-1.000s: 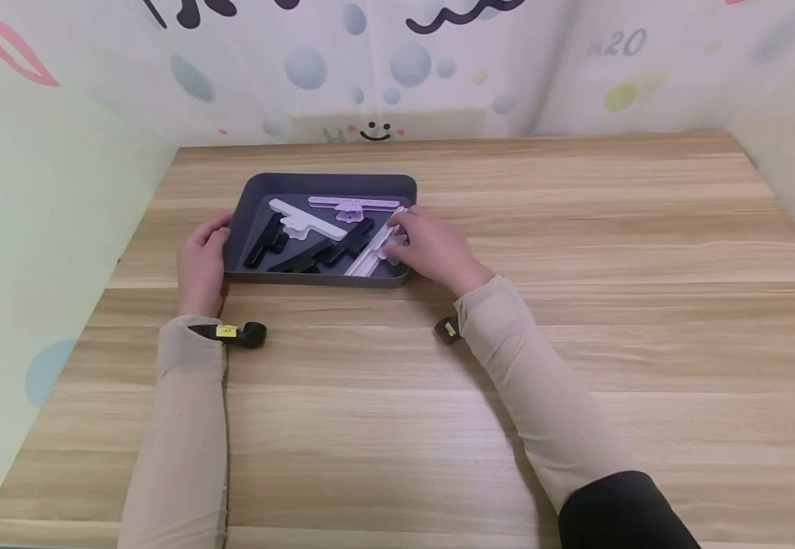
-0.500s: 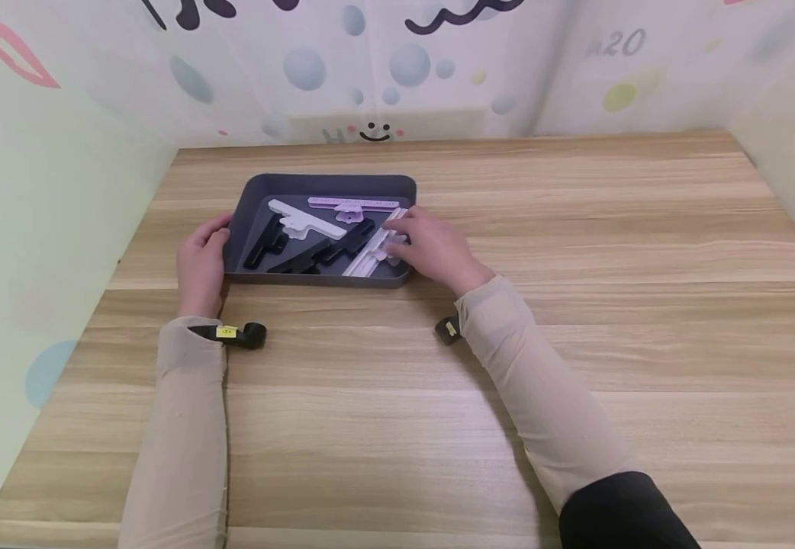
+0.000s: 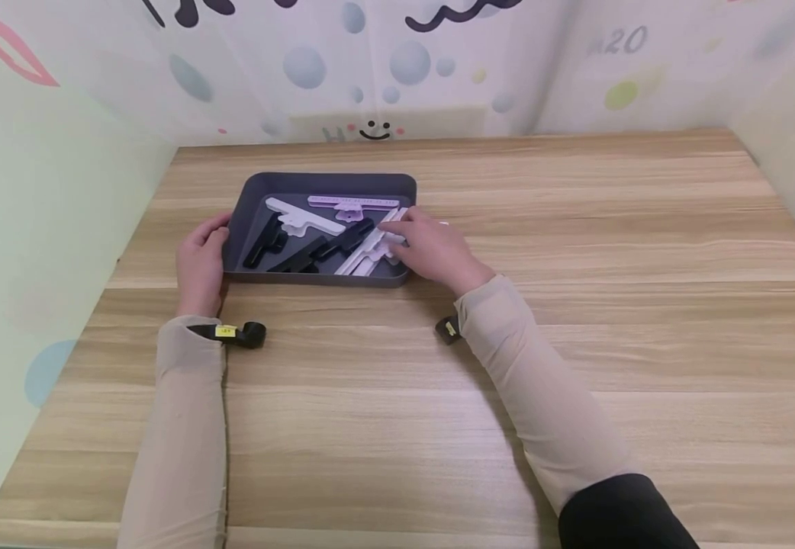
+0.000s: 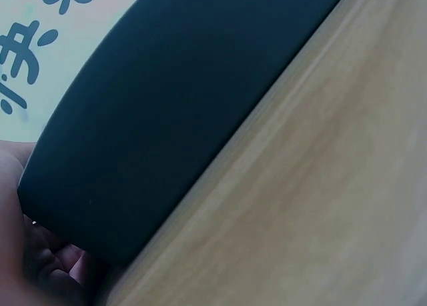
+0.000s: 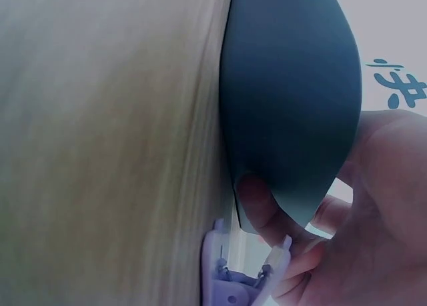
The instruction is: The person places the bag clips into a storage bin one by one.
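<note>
A dark grey tray (image 3: 315, 279) on the table holds several bar clips. Inside lie black clips (image 3: 263, 242), a white clip (image 3: 304, 219), a purple clip (image 3: 352, 203) and pale slanting clips (image 3: 368, 245) at the right. My left hand (image 3: 201, 263) holds the tray's left wall, fingertips at the rim. Over the right wall reaches my right hand (image 3: 439, 248), index finger and thumb spread apart on the pale clips. In the right wrist view one finger (image 5: 257, 199) touches the tray's outer wall. A light purple clip (image 5: 243, 283) outside the tray sits close against other, partly hidden fingers.
The wood-grain table (image 3: 342, 412) runs back to a white patterned sheet (image 3: 466, 84). A pale wall (image 3: 47, 229) stands at the left. Black wrist cameras (image 3: 253, 335) stick out from both wrists.
The pale slanting clips have shifted slightly left, with my right index finger. My right thumb has drawn back a little. A small white tip now shows behind that hand; my left hand stays still.
</note>
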`<action>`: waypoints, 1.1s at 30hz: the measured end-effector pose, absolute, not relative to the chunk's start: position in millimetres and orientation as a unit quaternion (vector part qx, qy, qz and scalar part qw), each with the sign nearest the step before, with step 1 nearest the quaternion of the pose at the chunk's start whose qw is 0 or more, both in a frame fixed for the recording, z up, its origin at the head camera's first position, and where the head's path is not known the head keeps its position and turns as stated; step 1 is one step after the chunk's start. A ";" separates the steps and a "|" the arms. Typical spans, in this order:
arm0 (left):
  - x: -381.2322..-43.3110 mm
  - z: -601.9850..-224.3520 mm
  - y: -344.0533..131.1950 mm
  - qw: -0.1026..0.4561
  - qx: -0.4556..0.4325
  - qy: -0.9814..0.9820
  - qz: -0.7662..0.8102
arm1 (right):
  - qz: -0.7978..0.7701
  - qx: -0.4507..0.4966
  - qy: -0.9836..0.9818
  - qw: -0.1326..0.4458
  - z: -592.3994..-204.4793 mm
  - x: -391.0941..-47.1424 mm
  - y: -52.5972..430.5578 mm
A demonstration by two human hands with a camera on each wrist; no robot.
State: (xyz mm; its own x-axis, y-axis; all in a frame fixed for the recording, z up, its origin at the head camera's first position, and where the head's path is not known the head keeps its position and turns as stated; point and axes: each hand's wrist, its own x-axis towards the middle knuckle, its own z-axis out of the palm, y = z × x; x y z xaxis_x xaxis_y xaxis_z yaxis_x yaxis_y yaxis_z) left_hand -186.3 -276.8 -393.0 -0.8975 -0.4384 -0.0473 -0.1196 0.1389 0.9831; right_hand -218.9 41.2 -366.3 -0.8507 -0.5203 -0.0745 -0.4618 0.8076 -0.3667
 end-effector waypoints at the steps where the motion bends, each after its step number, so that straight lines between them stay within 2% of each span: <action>1: -186.3 -392.9 -276.9 0.127 0.187 -0.744 -0.628 | -0.169 -0.260 0.947 0.087 -366.0 -218.6 41.0; 33: -186.6 -392.9 -276.7 0.116 0.193 -0.745 -0.628 | -0.101 -0.279 0.950 0.095 -366.0 -213.2 38.7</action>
State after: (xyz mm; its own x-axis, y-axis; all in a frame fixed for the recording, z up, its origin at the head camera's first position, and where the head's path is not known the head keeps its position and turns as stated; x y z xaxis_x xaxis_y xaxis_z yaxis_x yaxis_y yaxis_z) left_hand -186.6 -276.7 -392.9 -0.8985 -0.4332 -0.0706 -0.1425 0.1359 0.9804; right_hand -213.2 38.7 -366.0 -0.8266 -0.5489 -0.1238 -0.5109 0.8243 -0.2439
